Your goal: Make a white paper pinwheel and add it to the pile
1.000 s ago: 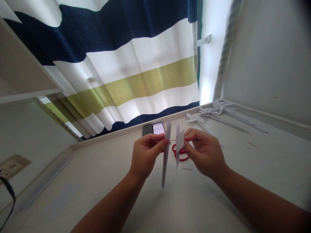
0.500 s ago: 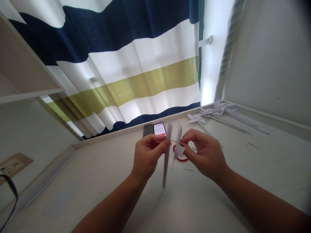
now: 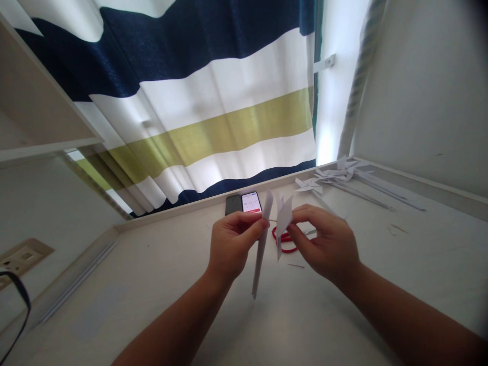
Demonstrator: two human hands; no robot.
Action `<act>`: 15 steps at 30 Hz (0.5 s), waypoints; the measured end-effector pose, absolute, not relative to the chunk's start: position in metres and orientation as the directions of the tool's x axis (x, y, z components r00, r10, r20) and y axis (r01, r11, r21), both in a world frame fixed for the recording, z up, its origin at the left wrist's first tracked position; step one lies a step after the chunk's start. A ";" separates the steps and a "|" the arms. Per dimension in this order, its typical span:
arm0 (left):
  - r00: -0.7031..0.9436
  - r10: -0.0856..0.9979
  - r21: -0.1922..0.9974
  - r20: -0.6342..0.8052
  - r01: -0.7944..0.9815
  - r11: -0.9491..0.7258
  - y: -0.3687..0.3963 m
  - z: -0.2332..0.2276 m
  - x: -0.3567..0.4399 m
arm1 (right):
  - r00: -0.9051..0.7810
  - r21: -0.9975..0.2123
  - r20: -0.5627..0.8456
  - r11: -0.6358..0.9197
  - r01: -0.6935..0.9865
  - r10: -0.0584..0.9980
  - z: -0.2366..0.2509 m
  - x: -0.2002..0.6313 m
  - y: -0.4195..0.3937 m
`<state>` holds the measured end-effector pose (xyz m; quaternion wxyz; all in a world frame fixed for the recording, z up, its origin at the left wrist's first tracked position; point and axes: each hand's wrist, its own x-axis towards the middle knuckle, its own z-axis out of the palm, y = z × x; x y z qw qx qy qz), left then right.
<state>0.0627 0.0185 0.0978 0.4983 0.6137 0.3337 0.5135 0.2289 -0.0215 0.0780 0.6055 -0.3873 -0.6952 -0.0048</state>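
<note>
My left hand [image 3: 232, 245] pinches a long folded white paper strip [image 3: 260, 254] near its top, and the strip hangs down above the white table [image 3: 381, 284]. My right hand [image 3: 328, 243] pinches a smaller folded white paper piece [image 3: 282, 219] just right of the strip. The two papers stand close side by side, a narrow gap between them. Red-handled scissors [image 3: 284, 241] lie on the table behind the papers, partly hidden by my right hand.
Two phones [image 3: 244, 203], one with a lit screen, lie at the table's far edge. A pile of white paper pinwheels and strips [image 3: 343, 175] lies at the back right. A striped curtain [image 3: 213, 112] hangs behind. A wall socket [image 3: 21, 256] sits at left.
My right hand has turned the small paper piece, so it now stands more upright with its broad face showing. The left hand and long strip have barely moved.
</note>
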 end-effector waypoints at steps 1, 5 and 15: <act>0.236 0.921 0.951 0.310 -0.093 -0.296 0.018 0.098 0.063 | 0.034 -0.458 0.845 0.689 0.562 0.533 0.077 0.229 -0.022; 0.244 0.902 0.935 0.355 -0.068 -0.349 0.017 0.098 0.062 | 0.050 -0.462 0.838 0.656 0.597 0.544 0.076 0.228 -0.022; 0.234 0.907 0.937 0.350 -0.083 -0.340 0.016 0.098 0.065 | 0.070 -0.512 0.818 0.667 0.542 0.571 0.075 0.229 -0.023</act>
